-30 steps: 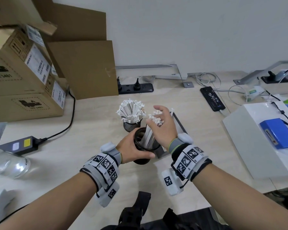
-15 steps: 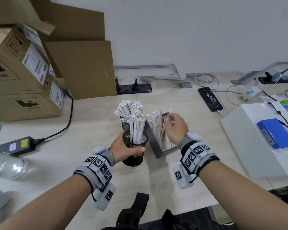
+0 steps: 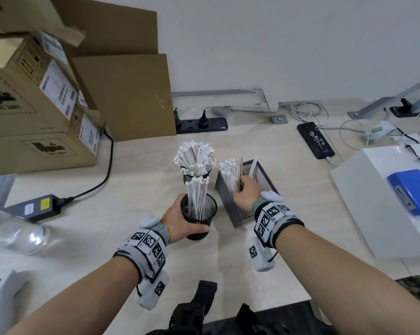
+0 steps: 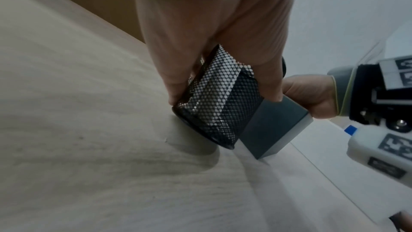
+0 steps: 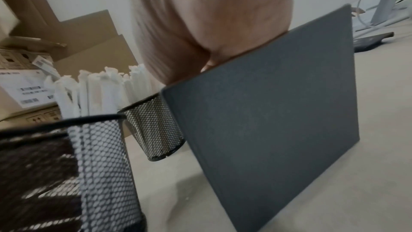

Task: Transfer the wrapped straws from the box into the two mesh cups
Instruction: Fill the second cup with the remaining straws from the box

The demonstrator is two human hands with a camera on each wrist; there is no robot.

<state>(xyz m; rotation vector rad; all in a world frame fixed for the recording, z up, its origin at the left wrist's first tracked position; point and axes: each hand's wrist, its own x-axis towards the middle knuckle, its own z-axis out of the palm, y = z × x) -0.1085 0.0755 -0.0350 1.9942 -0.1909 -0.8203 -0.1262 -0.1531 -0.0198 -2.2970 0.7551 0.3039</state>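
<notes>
My left hand [image 3: 180,218] grips the near black mesh cup [image 3: 205,213] from the left, and it stands on the desk with a small bunch of wrapped straws [image 3: 197,192] upright in it. Just behind it, the far mesh cup [image 3: 187,176] is packed with straws [image 3: 194,155]. To the right stands the open grey box [image 3: 230,209] with more straws [image 3: 229,172] leaning at its left side. My right hand [image 3: 245,192] reaches down into the box, thumb and fingers curled round a few straws. In the right wrist view the box wall [image 5: 267,112] hides the fingertips.
Stacked cardboard boxes [image 3: 34,105] fill the back left. A power adapter [image 3: 32,207] and a clear bottle [image 3: 18,234] lie at the left. A power strip [image 3: 201,123] and a phone [image 3: 315,140] lie behind. A white case [image 3: 363,213] with a blue pack [image 3: 409,192] sits right.
My right hand left a bunch of straws in the near cup, moved right to the box and has sunk deeper into it. My left hand kept hold of the cup.
</notes>
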